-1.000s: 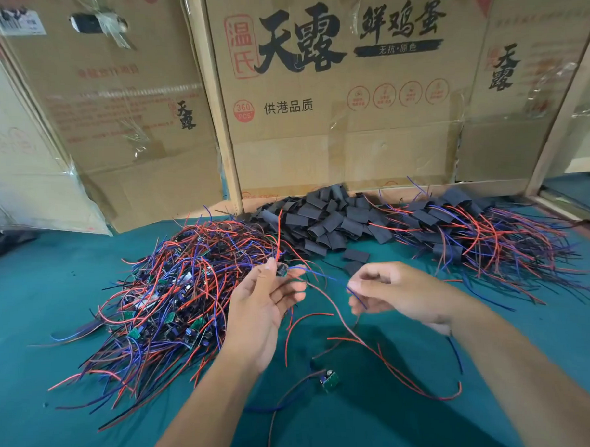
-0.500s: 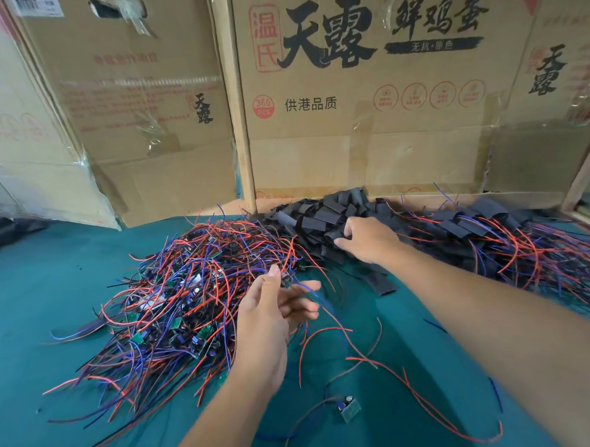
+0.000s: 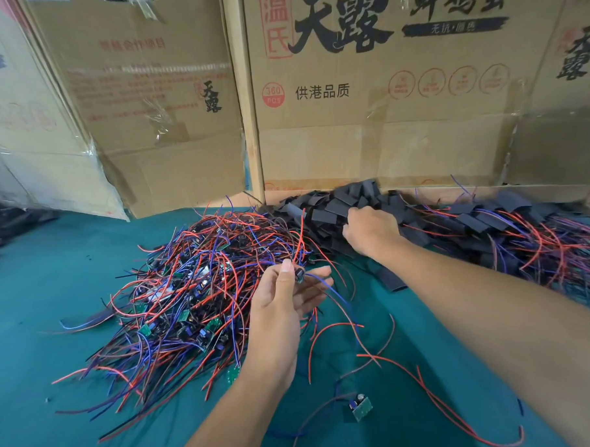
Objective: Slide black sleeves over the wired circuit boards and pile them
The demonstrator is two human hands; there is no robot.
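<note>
Near the front edge of the green table (image 3: 38, 336), one loose circuit board (image 3: 361, 409) lies flat with its wires. The left hand (image 3: 284, 311) pinches a wired circuit board (image 3: 299, 275) between thumb and fingers. Farther back, the right hand (image 3: 368, 232) rests on the black sleeves (image 3: 327, 215), fingers curled into them; whether it grips one cannot be told. Unsleeved boards (image 3: 188, 295) are heaped left; the sleeved pile (image 3: 507, 234) lies right, by the cardboard boxes (image 3: 383, 118).

Middle cardboard box (image 3: 401, 124) printed 温氏, 天露, 供港品质, "360", left cardboard box (image 3: 153, 104) printed 天露

Right hand (image 3: 371, 231) reached into black sleeves (image 3: 327, 215).
</note>
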